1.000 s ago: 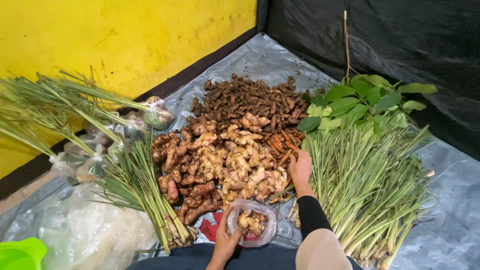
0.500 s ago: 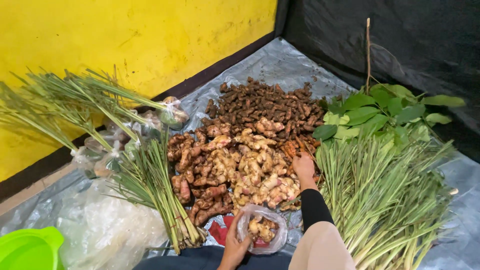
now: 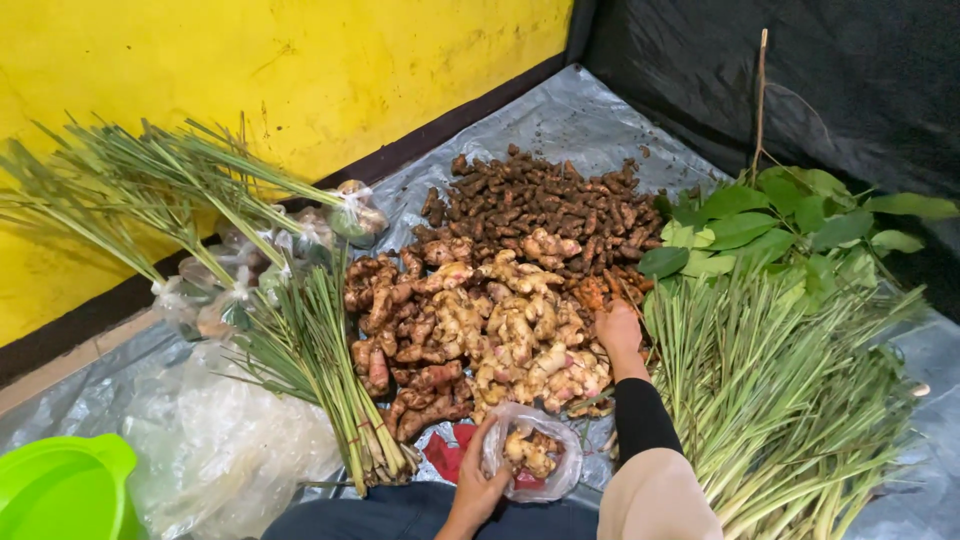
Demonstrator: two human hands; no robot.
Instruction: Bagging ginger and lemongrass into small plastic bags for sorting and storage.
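The left hand (image 3: 478, 478), at 6 o'clock in the view, grips the rim of a clear plastic bag (image 3: 530, 462) holding a few ginger pieces. The right hand (image 3: 618, 328) rests on the ginger pile (image 3: 500, 335) at the pile's 3 o'clock edge; its finger position cannot be determined. Dark turmeric roots (image 3: 545, 200) lie at 12 o'clock. Lemongrass bundles (image 3: 790, 400) flank the pile at 3 o'clock and at 9 o'clock.

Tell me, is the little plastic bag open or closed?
Open. The left hand holds the plastic bag by its rim, mouth gaping, ginger pieces showing inside.
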